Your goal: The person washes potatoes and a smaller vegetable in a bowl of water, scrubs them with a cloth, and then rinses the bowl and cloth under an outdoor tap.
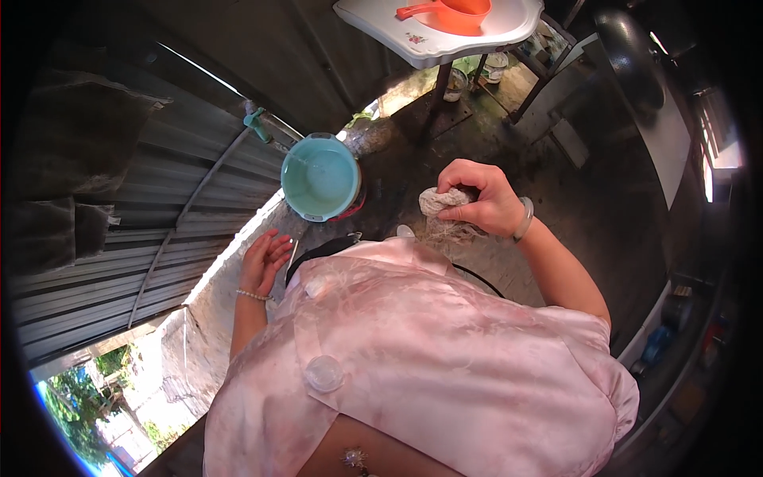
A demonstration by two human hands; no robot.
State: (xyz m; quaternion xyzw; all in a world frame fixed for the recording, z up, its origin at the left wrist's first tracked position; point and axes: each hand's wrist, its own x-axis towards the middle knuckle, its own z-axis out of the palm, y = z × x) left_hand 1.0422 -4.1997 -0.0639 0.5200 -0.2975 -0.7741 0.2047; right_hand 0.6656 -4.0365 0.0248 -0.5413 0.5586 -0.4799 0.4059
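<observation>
My right hand [486, 200] is raised at the middle right, its fingers and thumb closed around a crumpled, off-white rag [439, 204] that looks loosely woven. Part of the rag hangs below the fingers. Lower down on the left, my left hand [266, 261] is empty, with loosely bent fingers held apart. A light blue bucket [315, 217] with water inside stands ahead of me, between the two hands and farther off; neither hand touches it.
A green tap [256, 124] on a pipe is by the corrugated metal wall [183, 230], left of the bucket. Ahead, an orange dipper [465, 14] lies in a white basin [417, 49] on legs. A large dark pan [628, 60] is at the far right.
</observation>
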